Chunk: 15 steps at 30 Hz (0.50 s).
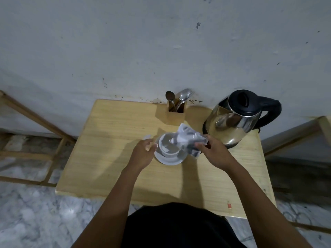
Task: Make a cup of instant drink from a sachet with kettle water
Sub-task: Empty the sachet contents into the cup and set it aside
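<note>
Centrally, cup (pixel 169 146) amid bare table (pixel 111 158)

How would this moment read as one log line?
step: emptying sachet | right hand: tilts it over cup | left hand: beside saucer | kettle: untouched

Your arms are bare to the frame edge, no sleeves visible; black top (pixel 179 228) covers your torso.

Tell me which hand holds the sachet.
The right hand pinches the sachet over the cup; the left hand does not touch it.
</note>
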### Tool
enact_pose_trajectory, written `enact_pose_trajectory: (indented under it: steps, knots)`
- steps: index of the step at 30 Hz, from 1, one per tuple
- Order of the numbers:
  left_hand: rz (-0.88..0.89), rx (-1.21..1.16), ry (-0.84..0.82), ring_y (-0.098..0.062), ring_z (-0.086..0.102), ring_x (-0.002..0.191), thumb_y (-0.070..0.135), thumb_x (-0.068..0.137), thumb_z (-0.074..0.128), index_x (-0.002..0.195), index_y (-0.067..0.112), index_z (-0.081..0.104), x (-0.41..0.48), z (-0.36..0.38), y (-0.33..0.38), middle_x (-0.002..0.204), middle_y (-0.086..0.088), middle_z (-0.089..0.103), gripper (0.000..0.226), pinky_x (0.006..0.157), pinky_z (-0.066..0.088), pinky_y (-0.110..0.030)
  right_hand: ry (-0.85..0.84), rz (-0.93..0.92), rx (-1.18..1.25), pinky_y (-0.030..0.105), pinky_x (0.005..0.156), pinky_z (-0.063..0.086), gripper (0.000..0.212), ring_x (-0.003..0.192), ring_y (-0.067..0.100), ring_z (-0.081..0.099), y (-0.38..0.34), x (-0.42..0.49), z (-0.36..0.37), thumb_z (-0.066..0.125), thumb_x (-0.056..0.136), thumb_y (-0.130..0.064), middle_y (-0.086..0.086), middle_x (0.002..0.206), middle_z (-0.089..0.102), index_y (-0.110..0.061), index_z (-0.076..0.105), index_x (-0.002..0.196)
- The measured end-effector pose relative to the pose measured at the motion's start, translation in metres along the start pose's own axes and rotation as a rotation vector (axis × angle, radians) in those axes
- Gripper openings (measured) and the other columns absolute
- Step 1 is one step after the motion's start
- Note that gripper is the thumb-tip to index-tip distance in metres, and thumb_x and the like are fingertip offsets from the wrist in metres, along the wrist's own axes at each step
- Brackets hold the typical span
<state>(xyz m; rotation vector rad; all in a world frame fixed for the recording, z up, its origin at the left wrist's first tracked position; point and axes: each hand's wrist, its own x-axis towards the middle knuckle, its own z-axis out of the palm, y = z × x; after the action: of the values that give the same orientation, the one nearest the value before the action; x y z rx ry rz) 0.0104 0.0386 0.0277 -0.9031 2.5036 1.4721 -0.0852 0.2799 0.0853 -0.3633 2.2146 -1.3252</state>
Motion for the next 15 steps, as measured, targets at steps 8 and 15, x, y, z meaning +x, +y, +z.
enact_pose_trajectory:
  steps: [8, 15]
  knots:
    - [0.124, 0.053, 0.025, -0.017, 0.057, 0.119, 0.037, 0.091, 0.056, 0.097, 0.033, 0.066, 0.009, 0.009, -0.028, 0.143, 0.013, 0.049, 0.013, 0.093, 0.05, -0.042, 0.016, -0.024, -0.343, 0.032, 0.067, 0.05, 0.022, 0.077, 0.013, 0.06, -0.011, 0.015, 0.006, 0.067, 0.088, -0.027, -0.014, 0.084, 0.061, -0.028, 0.049, 0.101]
    - [0.098, 0.065, 0.048, -0.021, 0.065, 0.101, 0.03, 0.092, 0.058, 0.109, 0.018, 0.068, 0.01, 0.01, -0.022, 0.126, 0.003, 0.065, 0.023, 0.084, 0.048, -0.029, 0.109, -0.062, -0.39, 0.029, 0.06, 0.048, 0.017, 0.063, 0.007, 0.059, -0.03, 0.029, 0.009, 0.078, 0.078, -0.035, -0.016, 0.073, 0.066, -0.031, 0.062, 0.075]
